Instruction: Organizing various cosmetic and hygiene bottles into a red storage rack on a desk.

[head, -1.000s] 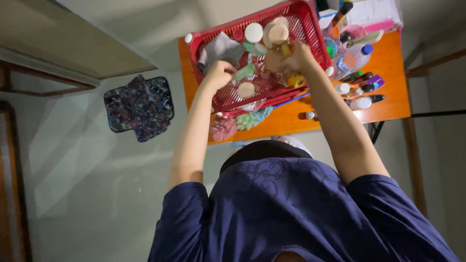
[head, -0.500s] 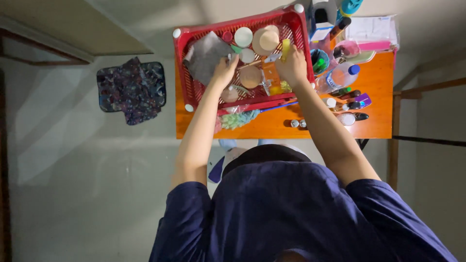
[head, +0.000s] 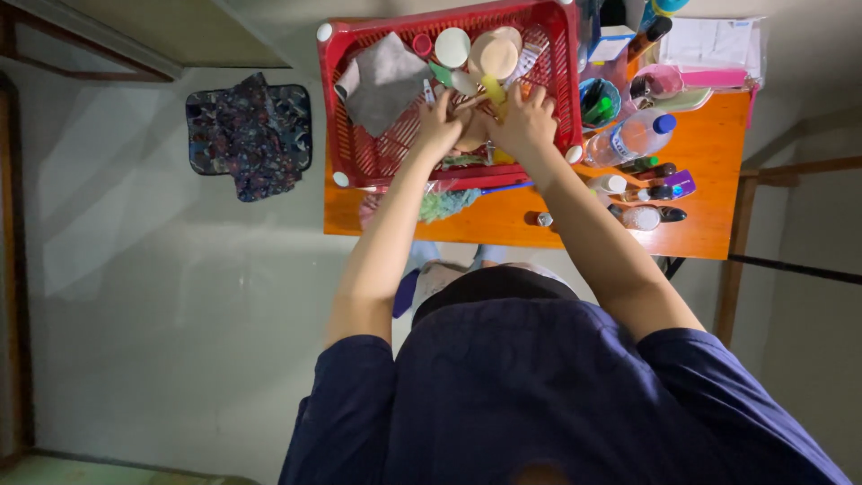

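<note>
Both hands have drawn closer together since the earlier frame and now meet near the middle of the red basket (head: pixel 359 153), which sits higher and squarer in view than before. Left hand (head: pixel 440 126) lies with its fingers curled down among the small things at the basket's centre; whether it grips any one of them I cannot tell. Right hand (head: pixel 525 121) rests just beside it, fingers spread a little and bent over the same cluster — its hold is also hidden by the knuckles. A yellow tube (head: pixel 492 90) pokes up between the two hands, touching or nearly touching the right fingers.

Inside the basket, a grey cloth (head: pixel 382 81) lies folded toward the left wall, and a round white lid (head: pixel 452 47) and a beige round lid (head: pixel 494 56) sit along the far side. The basket stands on the orange table (head: pixel 709 180), overhanging its left edge. To the right of the basket — well clear of the hands — lie a clear plastic bottle with a blue cap (head: pixel 633 137) and a row of small bottles (head: pixel 651 171). On the floor to the left rests a dark patterned cloth (head: pixel 251 130).
</note>
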